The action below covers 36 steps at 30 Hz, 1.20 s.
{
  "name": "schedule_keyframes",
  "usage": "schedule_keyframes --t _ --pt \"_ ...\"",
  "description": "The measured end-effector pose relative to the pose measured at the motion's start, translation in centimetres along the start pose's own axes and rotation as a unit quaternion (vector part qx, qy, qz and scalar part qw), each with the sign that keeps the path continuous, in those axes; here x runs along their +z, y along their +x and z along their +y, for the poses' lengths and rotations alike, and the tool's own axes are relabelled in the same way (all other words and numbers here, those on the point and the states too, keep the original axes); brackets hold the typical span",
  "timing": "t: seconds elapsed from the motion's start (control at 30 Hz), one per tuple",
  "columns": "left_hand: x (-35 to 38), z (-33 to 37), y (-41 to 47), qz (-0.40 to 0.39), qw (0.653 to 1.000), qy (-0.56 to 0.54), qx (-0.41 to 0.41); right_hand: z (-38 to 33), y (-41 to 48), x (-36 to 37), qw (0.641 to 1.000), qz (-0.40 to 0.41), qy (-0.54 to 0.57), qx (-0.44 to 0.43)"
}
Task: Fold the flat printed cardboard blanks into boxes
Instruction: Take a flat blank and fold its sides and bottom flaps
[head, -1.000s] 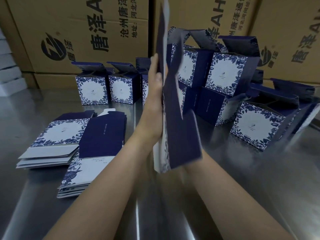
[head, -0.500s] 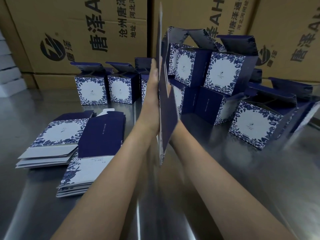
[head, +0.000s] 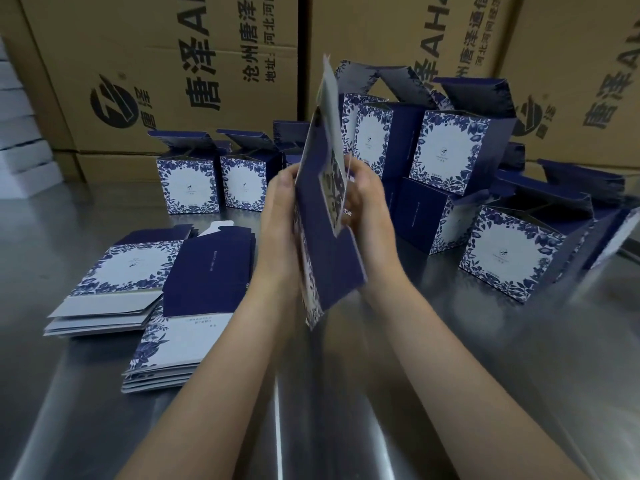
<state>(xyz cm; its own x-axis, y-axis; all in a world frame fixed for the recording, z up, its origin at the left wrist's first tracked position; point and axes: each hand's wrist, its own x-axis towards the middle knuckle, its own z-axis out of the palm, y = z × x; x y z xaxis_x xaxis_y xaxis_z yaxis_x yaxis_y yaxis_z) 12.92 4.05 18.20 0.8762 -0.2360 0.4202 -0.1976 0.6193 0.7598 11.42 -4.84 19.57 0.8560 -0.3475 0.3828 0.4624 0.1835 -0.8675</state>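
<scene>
A navy and white floral cardboard blank stands upright, edge toward me, between my two hands above the steel table. My left hand presses against its left face with fingers straight. My right hand grips the right side, fingers curled onto a printed panel that has begun to swing out. Two stacks of flat blanks lie at the left. Folded boxes stand behind at the left and are piled at the right.
Large brown shipping cartons wall off the back of the table. White boxes are stacked at the far left. Bare steel lies in front of my arms and at the right front.
The blank has dropped lower between my hands and begun to open. My right hand, hidden behind it before, now shows with fingers on the right panel.
</scene>
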Motion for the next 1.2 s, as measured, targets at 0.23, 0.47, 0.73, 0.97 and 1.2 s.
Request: schedule_keyframes --t 0.23,0.47,0.73,0.97,1.2 --pt "-2.5 -0.3 -1.2 0.018 0.986 0.155 0.051 0.4 0.3 -2.8 0.999 -0.036 -0.022 0.000" --pt "-3.6 -1.0 -1.7 0.055 0.980 0.175 0.080 1.0 -0.3 -3.5 0.997 0.041 -0.052 -0.046" --pt "-4.4 -1.4 -1.7 0.087 0.975 0.186 0.084 0.7 -1.4 -3.7 0.999 -0.019 0.000 -0.038" --pt "-4.2 -1.8 -2.0 0.080 0.975 0.189 0.085 0.8 -1.1 -3.9 0.992 -0.095 -0.048 -0.063" --pt "-4.4 -1.9 -2.1 0.111 0.959 0.240 0.099 1.0 -1.1 -4.3 0.999 -0.034 0.008 -0.034"
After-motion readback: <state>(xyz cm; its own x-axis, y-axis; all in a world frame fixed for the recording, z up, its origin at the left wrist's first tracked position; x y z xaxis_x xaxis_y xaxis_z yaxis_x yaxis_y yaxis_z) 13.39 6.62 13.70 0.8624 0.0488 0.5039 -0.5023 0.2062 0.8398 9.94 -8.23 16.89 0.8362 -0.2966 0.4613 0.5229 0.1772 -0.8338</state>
